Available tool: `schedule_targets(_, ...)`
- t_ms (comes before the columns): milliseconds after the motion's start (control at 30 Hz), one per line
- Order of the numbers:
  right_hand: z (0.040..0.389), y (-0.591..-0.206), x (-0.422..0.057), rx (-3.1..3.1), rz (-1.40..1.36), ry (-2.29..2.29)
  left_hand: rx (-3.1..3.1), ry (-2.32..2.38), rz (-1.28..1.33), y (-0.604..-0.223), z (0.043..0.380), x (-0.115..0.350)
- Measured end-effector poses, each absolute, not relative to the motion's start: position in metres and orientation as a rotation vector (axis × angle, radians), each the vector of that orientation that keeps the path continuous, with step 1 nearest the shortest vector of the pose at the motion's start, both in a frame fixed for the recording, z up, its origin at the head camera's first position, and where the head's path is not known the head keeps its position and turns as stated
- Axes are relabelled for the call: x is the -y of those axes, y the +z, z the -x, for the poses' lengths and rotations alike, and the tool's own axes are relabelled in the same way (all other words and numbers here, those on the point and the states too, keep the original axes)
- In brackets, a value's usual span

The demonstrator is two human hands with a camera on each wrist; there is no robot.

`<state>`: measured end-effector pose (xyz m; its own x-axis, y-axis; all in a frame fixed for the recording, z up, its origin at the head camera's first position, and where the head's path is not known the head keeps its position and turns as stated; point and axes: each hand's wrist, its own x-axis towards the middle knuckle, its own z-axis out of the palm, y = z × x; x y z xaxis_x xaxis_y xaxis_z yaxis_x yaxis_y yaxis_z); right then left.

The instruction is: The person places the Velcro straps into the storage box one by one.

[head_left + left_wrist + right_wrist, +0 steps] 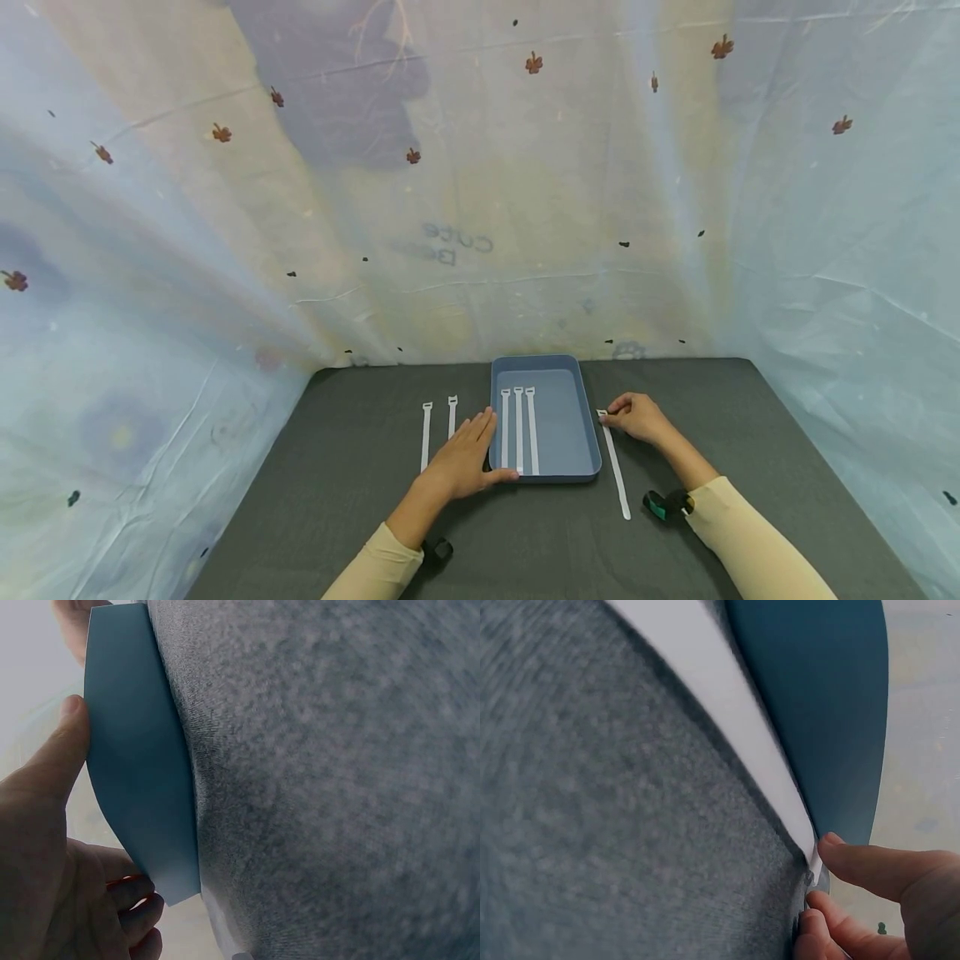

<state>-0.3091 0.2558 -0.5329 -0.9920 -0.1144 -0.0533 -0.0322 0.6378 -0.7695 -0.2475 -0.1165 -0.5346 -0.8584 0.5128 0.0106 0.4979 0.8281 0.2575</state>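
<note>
In the head view a blue-grey tray stands on the dark table, with 3 white cable ties lying side by side in its left part. My left hand rests at the tray's front left corner, fingers stretched along the left rim and thumb at the front. In the left wrist view that thumb touches the tray's wall. Just right of the tray, my right hand pinches the slotted head of another white cable tie. The right wrist view shows this tie lying along the cloth beside the tray.
Two more white cable ties lie left of the tray, partly hidden by my left hand. Grey cloth covers the table. A pale patterned sheet hangs behind and on both sides.
</note>
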Motion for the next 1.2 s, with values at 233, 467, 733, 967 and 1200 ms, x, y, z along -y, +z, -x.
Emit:
schedule_targets(233,0.309,-0.532,-0.252,-2.781,0.116,-1.257,-2.919,0.416,-0.807,-0.528,0.245,0.115)
schedule_targets(467,0.309,-0.534,-0.248,-2.81,0.111,-1.228,-2.921,0.388,-0.802,-0.524,0.244,0.114)
schedule_targets(733,0.305,-0.534,-0.247,-2.819,0.133,-1.217,-2.918,0.375,-0.788,-0.523,0.243,0.115)
schedule_targets(967,0.304,-0.533,-0.249,-2.828,0.153,-1.215,-2.923,0.381,-0.799,-0.526,0.245,0.115)
schedule_targets(1200,0.302,-0.53,-0.251,-2.817,0.206,-1.259,-2.925,0.377,-0.799,-0.528,0.246,0.116)
